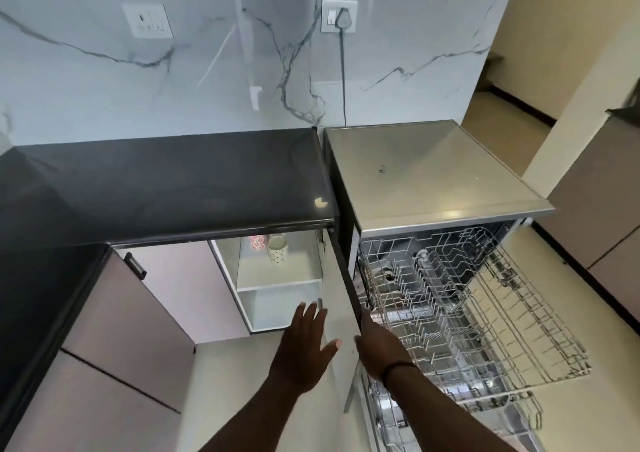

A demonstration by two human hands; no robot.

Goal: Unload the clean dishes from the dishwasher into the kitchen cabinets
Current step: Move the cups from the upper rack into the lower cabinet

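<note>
The dishwasher [440, 174] stands open at the right with its upper wire rack [485, 313] pulled out; the rack looks bare. The base cabinet [277, 278] under the black counter is open, and two patterned cups [277, 252] stand at the back of its upper shelf. Its door [341, 296] swings out edge-on between my hands. My left hand [304, 347] lies flat with straight fingers against the door's inner face. My right hand [375, 344] holds the door's outer edge; its fingers are hidden behind the door.
A black countertop [173, 181] runs left and wraps round the corner. Closed mauve cabinet doors [131, 330] with a dark handle sit at the left. A lower dishwasher rack [450, 417] shows below. A plugged cable [343, 71] hangs on the marble wall.
</note>
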